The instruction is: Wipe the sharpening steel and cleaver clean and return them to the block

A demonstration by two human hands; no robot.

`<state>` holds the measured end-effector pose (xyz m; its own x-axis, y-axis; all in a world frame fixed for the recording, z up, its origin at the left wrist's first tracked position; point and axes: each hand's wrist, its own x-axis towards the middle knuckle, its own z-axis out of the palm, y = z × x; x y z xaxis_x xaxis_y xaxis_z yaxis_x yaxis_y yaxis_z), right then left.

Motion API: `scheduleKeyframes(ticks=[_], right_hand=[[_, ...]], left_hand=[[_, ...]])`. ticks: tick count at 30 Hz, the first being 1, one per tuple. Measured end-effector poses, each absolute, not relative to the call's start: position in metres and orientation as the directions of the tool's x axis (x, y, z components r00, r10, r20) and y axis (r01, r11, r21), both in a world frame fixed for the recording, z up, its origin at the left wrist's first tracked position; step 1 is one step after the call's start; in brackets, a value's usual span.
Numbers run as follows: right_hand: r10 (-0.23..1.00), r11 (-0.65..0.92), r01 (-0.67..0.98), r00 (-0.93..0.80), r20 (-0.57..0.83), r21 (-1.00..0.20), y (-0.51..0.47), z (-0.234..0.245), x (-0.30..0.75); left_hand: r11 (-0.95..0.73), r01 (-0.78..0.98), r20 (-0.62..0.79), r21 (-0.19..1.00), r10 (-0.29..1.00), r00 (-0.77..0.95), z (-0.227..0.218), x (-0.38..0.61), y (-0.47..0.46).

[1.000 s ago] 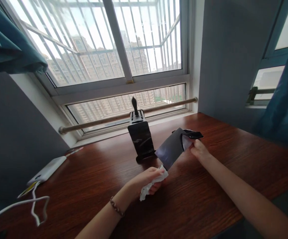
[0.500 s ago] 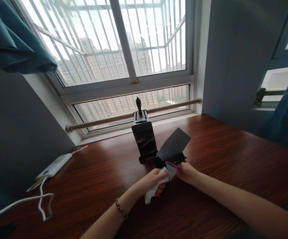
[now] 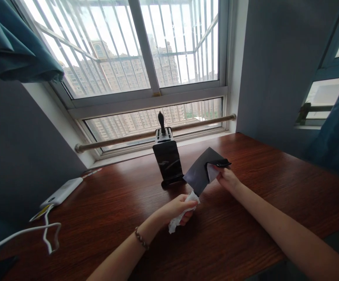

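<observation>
A broad grey blade (image 3: 197, 169), like a cleaver's, tilts up over the table. At its lower end my left hand (image 3: 182, 207) is closed around a crumpled white tissue (image 3: 176, 222) and, it seems, the handle, which is mostly hidden. My right hand (image 3: 228, 177) pinches a dark, thin piece (image 3: 218, 163) with a white underside (image 3: 212, 172) against the blade's right side; I cannot tell what it is. Just behind the blade stands a black knife block (image 3: 167, 162), with one black handle (image 3: 161, 123) sticking out of its top.
The brown wooden table (image 3: 122, 187) runs up to a barred window. A white power bank (image 3: 62, 192) with a white cable (image 3: 20, 235) lies at the left. A horizontal rail (image 3: 122, 138) crosses in front of the window. Blue curtains hang at both sides.
My right hand has moved up and to the right along the blade with the dark piece, baring more of the blade near the handle. My left hand keeps its hold, nearly in place.
</observation>
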<state>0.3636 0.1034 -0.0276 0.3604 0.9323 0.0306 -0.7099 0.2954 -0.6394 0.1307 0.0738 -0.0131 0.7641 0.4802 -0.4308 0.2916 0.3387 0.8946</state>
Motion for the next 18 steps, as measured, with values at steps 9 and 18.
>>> scheduleKeyframes(ticks=[9,18], right_hand=[[0.860,0.422,-0.693,0.510,0.015,-0.584,0.113,-0.028,0.398],[0.948,0.224,-0.767,0.315,-0.049,-0.601,0.096,-0.039,0.353]], left_hand=[[0.275,0.325,-0.422,0.905,0.471,0.775,-0.015,0.128,0.072],[0.244,0.294,-0.380,0.924,0.499,0.779,-0.020,0.127,0.071]])
